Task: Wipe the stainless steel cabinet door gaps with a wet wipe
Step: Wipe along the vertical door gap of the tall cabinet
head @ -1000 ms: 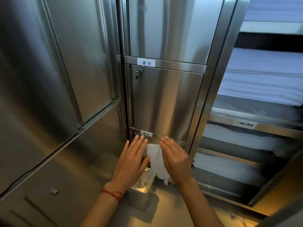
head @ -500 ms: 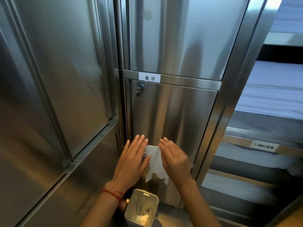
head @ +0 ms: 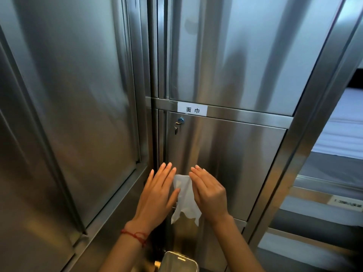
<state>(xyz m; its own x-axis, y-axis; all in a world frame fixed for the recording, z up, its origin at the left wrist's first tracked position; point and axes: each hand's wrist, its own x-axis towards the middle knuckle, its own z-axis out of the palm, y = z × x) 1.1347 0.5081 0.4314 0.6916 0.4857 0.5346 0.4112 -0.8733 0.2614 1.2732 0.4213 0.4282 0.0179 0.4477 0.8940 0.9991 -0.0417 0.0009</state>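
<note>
You are holding both hands up in the lower centre of the frame, in front of a stainless steel cabinet door (head: 225, 163). Your left hand (head: 157, 195) is showing its back, fingers straight and close together, pointing up; a red string bracelet (head: 135, 235) is circling that wrist. Your right hand (head: 210, 193) is mirroring it, fingers straight and angled up and to the left. A white wet wipe (head: 184, 195) is sitting between the two hands, its crumpled lower edge hanging below them; whether your thumbs are pinching it or your palms are only pressing it cannot be told. The wipe is lying over the lower part of the door, just right of the vertical gap (head: 166, 146) along the door's left edge. Above, near the frame's centre, a small lock (head: 180, 120) is sitting at the door's upper left corner, with a white label (head: 192, 108) on the rail over it. At the bottom centre, a shiny metal container (head: 177, 263) is showing its open top. At the right edge, shelves (head: 324, 179) are carrying folded white linen (head: 341, 134).
</note>
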